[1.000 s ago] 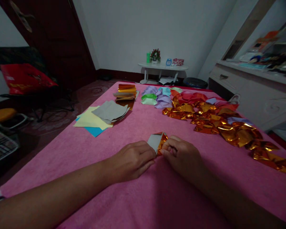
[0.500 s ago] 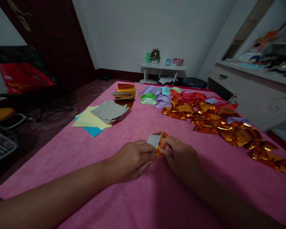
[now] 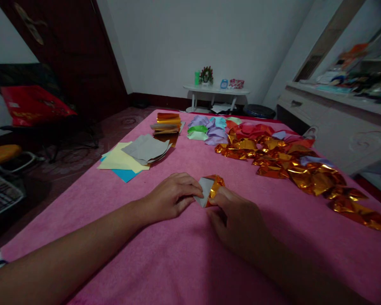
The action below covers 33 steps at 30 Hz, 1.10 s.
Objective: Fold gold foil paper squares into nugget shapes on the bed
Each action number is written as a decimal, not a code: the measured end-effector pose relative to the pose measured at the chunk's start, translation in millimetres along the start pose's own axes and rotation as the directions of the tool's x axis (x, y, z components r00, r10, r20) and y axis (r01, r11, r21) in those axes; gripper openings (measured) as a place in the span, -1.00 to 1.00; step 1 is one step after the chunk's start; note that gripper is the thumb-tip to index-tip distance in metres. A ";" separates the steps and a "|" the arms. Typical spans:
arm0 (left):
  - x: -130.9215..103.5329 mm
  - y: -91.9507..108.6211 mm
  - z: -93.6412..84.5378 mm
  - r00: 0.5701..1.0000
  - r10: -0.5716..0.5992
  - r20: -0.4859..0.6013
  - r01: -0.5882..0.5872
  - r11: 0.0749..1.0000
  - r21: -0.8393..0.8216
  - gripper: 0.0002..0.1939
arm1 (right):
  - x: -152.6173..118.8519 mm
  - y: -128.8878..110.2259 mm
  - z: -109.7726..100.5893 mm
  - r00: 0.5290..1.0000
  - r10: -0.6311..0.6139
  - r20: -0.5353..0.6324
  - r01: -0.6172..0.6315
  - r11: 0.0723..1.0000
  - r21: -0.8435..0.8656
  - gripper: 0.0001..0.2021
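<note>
A small folded paper (image 3: pixel 205 189), grey on its left part and shiny gold-orange on its right, lies on the pink cloth (image 3: pixel 165 262) in front of me. My left hand (image 3: pixel 176 196) rests at its left edge, with the fingertips pressed on the grey part. At the gold side is my right hand (image 3: pixel 233 214); its index finger touches the foil, and the thumb is a little apart below, off the paper. Folded gold foil pieces (image 3: pixel 317 180) spread over the right side of the cloth.
Grey sheets (image 3: pixel 146 148), yellow sheets (image 3: pixel 122 159) and a blue sheet (image 3: pixel 126 175) lie at the left. Behind them is a stack of gold paper (image 3: pixel 167 123). Purple folded pieces (image 3: pixel 216 135) sit farther back. A white side table (image 3: pixel 216 89) stands by the wall.
My left hand has moved slightly up and away from me, showing more of the grey part. My right thumb has come away from the foil, opening the earlier pinch.
</note>
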State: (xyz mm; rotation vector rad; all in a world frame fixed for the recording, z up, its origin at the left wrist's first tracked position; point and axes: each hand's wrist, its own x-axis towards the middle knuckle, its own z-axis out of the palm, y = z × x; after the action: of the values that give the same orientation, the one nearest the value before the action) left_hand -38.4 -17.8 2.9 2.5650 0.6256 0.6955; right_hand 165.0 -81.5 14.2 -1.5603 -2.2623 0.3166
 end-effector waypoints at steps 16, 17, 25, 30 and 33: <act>24.1 -15.6 9.2 0.989 -0.127 -0.077 0.123 0.991 -0.058 -0.80 | -0.1 3.4 0.9 0.999 -0.042 0.003 0.041 0.999 0.016 -0.94; 24.3 -15.4 9.6 0.985 -0.144 -0.097 0.141 0.989 -0.038 -0.75 | 0.4 2.7 0.9 1.000 -0.031 0.005 0.031 1.000 0.004 -0.94; 24.3 -20.0 9.2 0.976 -0.109 -0.187 0.117 0.993 0.031 -0.36 | 6.7 -10.3 1.9 0.996 0.034 0.086 -0.011 0.969 -0.246 -0.91; 25.5 -22.8 8.8 0.994 -0.086 -0.070 0.086 0.996 -0.005 -0.60 | 7.0 -13.4 9.7 0.989 -0.011 0.150 0.073 0.908 -0.412 -0.76; 25.9 -20.8 8.5 0.995 -0.063 -0.072 0.064 0.998 0.016 -0.73 | 5.6 -8.9 13.9 0.988 -0.072 0.136 0.122 0.903 -0.413 -0.77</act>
State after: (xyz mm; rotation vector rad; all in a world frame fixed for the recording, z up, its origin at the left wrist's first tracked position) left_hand -20.1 10.2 -4.4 2.5341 0.7366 0.7657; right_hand 149.7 -79.1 6.1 -1.6527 -2.6193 -0.1237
